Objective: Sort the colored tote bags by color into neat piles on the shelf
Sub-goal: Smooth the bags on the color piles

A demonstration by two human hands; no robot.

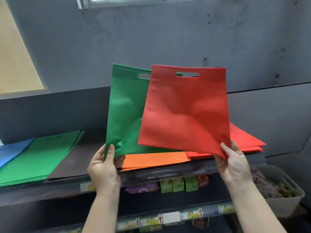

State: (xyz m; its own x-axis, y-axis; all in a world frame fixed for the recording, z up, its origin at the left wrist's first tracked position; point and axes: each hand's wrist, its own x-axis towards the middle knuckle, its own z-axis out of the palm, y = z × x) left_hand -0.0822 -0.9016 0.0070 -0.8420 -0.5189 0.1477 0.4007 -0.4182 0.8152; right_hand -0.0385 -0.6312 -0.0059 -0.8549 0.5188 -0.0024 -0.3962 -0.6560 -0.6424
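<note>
Both forearms reach up from below. The left hand [102,167] pinches the lower corner of a green tote bag [124,111], thumb on its front, holding it upright. The right hand [233,163] pinches the lower corner of a red tote bag [185,111], which overlaps the green one. Behind them on the shelf [80,162] lie an orange pile [154,159], a red pile [247,142], a green pile [38,157] and a blue pile [11,150].

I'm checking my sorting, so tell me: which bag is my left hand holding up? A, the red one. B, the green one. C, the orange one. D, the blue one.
B: the left hand pinches the lower corner of the green bag, while the right hand holds the red bag.
</note>
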